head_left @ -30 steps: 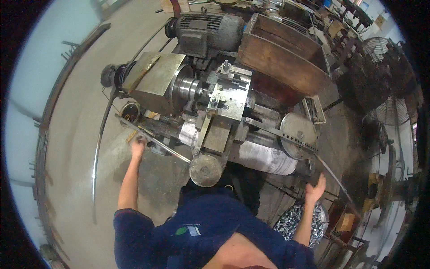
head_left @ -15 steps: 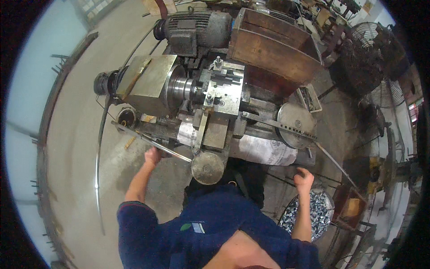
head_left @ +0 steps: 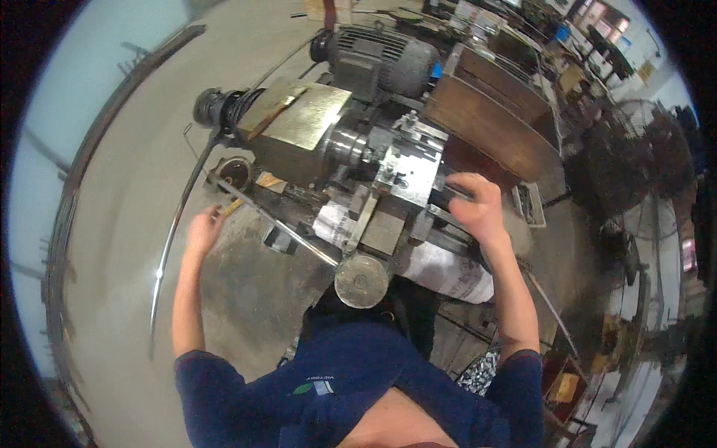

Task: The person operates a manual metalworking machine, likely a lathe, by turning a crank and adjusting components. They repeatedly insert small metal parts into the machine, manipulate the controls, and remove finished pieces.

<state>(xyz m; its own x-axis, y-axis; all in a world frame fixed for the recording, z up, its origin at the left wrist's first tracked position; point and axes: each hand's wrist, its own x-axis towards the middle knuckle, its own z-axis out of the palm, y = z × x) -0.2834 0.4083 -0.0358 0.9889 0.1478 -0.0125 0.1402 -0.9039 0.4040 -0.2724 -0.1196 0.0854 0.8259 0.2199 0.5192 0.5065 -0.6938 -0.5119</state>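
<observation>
My left hand is beside a round dark pot at the left of a small lathe, fingers pinched at the near end of a yellow stick. My right hand is raised over the lathe's right side, just right of the bright metal tool block. Its thumb and fingers are apart, with a dark part between them; I cannot make out contact. The chuck sits left of the block. A long metal lever slants from the pot toward a round metal disc near my waist.
A motor and a brown wooden box stand behind the lathe. A flat metal cover tops the headstock. Small metal pieces fill a container by my right elbow. A fan stands at far right.
My right hand has risen from above the small metal pieces to beside the tool block. My left hand has moved left to the yellow stick. The view has shifted and tilted.
</observation>
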